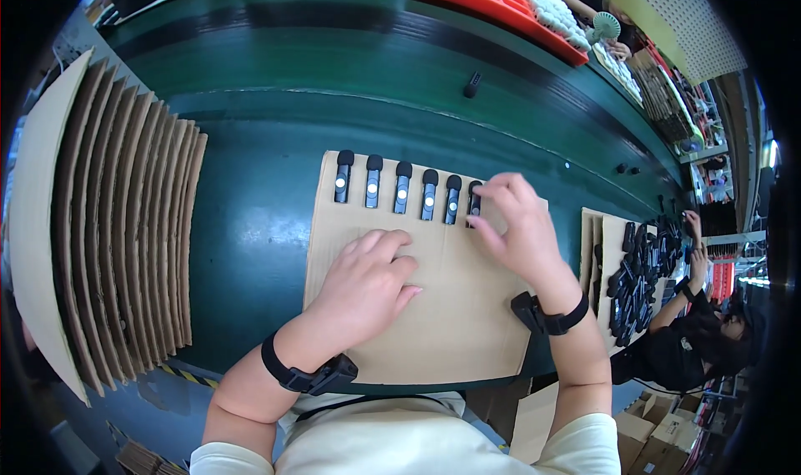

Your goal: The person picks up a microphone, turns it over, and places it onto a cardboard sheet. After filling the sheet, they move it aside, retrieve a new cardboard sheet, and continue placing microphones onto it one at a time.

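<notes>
Along the far edge of a flat cardboard sheet (450, 308) lies a row of several small black clip-on microphones (401, 193) with foam tops, most showing a round white spot. My right hand (517, 220) has its thumb and fingertips around the microphone (475, 205) at the row's right end, partly covering it. My left hand (367, 279) rests over the sheet's left half with loosely bent fingers, thumb apart, and no object visible in it. Black bands with small boxes circle both my wrists.
A tall row of cardboard sheets (125, 224) stands at the left. One black microphone (473, 84) lies on the green conveyor (334, 58). A red tray (492, 3) is at the far side. Many microphones (638, 283) are heaped on cardboard at right, beside another person (701, 333).
</notes>
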Tool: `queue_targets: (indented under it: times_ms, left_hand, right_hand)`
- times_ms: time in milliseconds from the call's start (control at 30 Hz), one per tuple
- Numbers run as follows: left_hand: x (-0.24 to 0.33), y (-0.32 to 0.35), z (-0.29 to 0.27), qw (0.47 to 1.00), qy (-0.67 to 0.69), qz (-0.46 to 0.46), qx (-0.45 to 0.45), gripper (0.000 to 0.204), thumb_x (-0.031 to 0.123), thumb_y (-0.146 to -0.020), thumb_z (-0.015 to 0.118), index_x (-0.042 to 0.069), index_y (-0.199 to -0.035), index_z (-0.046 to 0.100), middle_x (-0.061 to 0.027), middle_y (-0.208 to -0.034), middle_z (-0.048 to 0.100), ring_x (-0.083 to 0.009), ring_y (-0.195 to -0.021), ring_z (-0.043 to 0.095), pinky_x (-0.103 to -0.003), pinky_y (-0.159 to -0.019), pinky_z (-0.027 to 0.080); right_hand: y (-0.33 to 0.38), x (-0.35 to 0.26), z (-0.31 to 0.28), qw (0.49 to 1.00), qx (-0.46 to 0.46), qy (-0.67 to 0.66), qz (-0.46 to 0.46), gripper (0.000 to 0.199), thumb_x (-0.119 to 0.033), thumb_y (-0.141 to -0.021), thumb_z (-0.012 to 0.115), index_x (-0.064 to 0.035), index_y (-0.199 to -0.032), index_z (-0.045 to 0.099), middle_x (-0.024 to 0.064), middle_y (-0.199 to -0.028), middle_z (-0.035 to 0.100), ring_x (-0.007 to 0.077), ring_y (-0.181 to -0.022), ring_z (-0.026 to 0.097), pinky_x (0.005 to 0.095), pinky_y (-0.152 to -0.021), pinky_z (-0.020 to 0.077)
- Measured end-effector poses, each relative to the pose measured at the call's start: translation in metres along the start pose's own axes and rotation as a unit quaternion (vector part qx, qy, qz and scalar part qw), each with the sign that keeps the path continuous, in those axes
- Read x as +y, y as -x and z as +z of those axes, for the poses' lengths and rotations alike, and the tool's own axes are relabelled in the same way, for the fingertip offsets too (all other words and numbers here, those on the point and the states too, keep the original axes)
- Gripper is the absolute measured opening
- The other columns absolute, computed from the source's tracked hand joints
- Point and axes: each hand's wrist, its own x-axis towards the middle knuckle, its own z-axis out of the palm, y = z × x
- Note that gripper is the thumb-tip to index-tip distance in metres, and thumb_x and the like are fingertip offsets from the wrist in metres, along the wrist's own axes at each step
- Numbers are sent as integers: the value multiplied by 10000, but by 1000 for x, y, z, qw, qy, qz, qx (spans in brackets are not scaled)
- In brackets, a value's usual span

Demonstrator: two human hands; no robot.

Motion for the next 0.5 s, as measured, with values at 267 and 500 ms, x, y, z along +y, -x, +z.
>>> queue_targets:
  times_ms: [267,500]
  left_hand:
    - [-1,1,0,1000,6,1,-4,256,154,-746,762,47,-968,692,-113,-1196,573,-288,-1124,533,-402,-943,446]
    - [-2,0,1,1000,22,3,-5,224,165,-757,748,33,-921,672,-141,-1206,559,-299,-1152,509,-406,-974,417]
  right_hand:
    - [-91,48,7,998,0,47,29,344,-218,-894,653,-69,-1199,596,170,-1129,586,341,-1057,581,381,-898,484]
    - [-162,78,38,990,-61,120,36,317,-216,-912,626,-75,-1194,593,176,-1145,602,363,-1067,578,410,-906,480]
